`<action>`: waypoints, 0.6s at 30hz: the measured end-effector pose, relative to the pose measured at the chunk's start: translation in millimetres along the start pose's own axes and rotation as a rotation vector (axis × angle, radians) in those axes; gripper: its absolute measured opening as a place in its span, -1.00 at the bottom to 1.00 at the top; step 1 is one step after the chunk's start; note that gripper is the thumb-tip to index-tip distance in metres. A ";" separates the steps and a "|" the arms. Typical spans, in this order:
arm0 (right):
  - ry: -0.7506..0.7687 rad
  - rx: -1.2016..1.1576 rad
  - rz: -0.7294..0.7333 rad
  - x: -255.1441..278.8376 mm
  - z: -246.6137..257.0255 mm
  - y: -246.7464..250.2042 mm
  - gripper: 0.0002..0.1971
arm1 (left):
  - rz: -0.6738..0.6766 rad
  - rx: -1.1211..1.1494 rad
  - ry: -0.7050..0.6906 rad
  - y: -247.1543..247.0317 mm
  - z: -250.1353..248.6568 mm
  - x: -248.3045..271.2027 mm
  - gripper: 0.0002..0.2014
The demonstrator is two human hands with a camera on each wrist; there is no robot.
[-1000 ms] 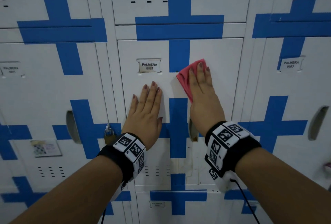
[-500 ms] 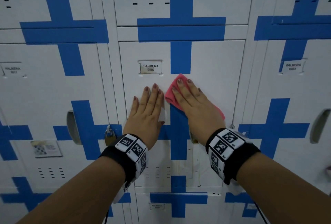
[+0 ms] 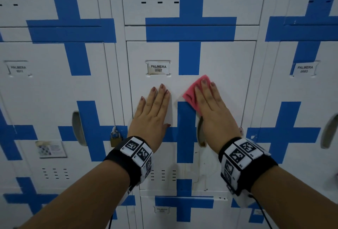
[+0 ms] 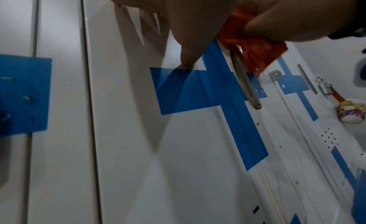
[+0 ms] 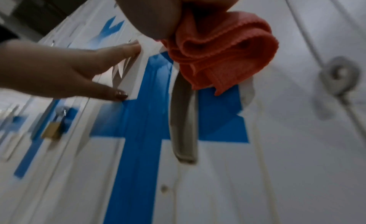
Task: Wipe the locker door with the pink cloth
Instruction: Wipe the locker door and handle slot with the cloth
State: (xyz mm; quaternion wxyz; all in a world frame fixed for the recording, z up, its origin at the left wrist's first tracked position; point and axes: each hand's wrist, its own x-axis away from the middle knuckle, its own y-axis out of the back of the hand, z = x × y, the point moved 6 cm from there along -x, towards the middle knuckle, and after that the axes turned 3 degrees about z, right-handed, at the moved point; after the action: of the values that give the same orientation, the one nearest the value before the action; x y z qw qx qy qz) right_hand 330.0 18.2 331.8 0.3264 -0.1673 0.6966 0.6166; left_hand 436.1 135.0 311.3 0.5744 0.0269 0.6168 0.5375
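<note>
White locker door (image 3: 228, 82); pink cloth (image 3: 192, 93) under right grip (image 3: 214, 111)

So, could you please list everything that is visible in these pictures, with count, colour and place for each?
locker door: one, white with blue cross stripes, centre, labelled PALMERA 0007
name label: one, white in a metal frame, upper left of that door
pink cloth: one, pink, flat on the door under the right hand
door handle recess: one, grey, partly hidden below the right hand
neighbouring lockers: several, white with blue crosses, on all sides
padlock: one, brass, on the left neighbour's door edge
sticker: one, pale, lower left locker
keychain: one, multicoloured, hanging on a locker to the right
wristbands: two, black with white marker squares
left hand: flat on the door, holds nothing
right hand: presses the cloth with straight fingers
</note>
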 end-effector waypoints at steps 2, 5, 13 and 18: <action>-0.026 -0.038 -0.066 -14.5 7.0 10.5 -0.09 | 0.006 0.009 0.034 1.6 2.8 -0.5 0.01; -0.027 -0.075 -0.074 -30.2 18.5 15.8 -0.14 | 0.047 0.028 0.059 1.2 10.2 -1.5 0.02; 0.180 0.060 0.004 -22.7 35.5 -6.4 -0.21 | 0.024 0.021 0.022 -3.0 14.3 -1.5 0.01; 0.292 0.170 -0.014 -6.5 36.0 -23.2 -0.29 | 0.021 0.029 0.000 -3.5 15.6 -0.4 -0.01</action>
State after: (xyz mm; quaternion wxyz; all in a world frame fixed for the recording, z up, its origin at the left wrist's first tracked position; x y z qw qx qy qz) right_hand 358.4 47.7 317.7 0.2388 -0.2317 0.7850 0.5225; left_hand 449.8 143.1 312.9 0.5681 0.0416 0.6243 0.5346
